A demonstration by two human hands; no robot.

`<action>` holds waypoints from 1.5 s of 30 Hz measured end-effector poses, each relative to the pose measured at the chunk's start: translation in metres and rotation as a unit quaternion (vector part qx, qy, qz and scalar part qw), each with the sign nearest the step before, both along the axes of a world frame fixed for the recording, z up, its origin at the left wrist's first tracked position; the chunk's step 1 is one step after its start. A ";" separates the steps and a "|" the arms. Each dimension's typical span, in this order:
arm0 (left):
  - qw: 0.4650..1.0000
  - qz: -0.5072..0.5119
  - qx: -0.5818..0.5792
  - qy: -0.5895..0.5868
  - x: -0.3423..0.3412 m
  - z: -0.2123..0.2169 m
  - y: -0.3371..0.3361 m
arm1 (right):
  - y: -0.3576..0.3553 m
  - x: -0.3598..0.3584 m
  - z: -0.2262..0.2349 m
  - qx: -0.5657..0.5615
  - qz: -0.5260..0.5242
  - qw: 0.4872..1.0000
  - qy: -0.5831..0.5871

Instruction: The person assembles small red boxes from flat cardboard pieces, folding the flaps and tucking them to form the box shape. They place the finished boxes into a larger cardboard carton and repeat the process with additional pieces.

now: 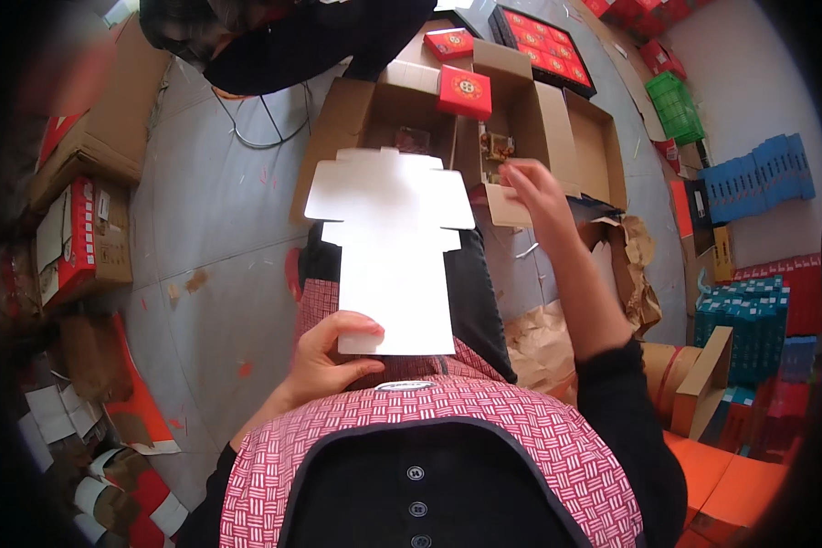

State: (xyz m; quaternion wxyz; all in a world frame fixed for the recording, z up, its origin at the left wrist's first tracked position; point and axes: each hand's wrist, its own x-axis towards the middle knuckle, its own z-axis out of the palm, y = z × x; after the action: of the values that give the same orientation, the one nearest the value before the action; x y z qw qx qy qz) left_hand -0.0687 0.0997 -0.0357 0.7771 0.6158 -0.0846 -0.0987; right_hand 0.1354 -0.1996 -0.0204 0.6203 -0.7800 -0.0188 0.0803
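My left hand (334,354) grips the near left corner of a flat white box blank (388,265), with the thumb on top. The blank lies unfolded over my lap, its flaps spread at the far end. My right hand (537,190) reaches over the near edge of an open cardboard carton (521,119), fingers bent together. Just beyond the fingertips is a small gold-and-red item (497,146) in the carton. Whether the fingers hold anything is hidden. A red box with a round gold emblem (465,92) rests on the divide between the open cartons.
Another person's dark sleeve (320,46) is at the far left, above a wire stool frame (260,132). A black tray of red boxes (546,47) stands far right. Crumpled brown paper (543,352) lies by my right arm. Stacked blue boxes (758,178) and a green crate (674,108) line the right.
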 end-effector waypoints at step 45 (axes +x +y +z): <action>0.964 0.128 -0.069 0.224 0.063 0.019 -0.033 | 0.080 -0.039 0.055 -0.012 0.344 0.904 0.253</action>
State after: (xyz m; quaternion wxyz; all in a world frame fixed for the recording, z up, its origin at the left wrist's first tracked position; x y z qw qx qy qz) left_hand -0.0059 0.0666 -0.0164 0.8232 0.5283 0.1646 -0.1273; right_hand 0.0965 -0.1199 0.0348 0.5288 -0.6860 -0.1275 0.4833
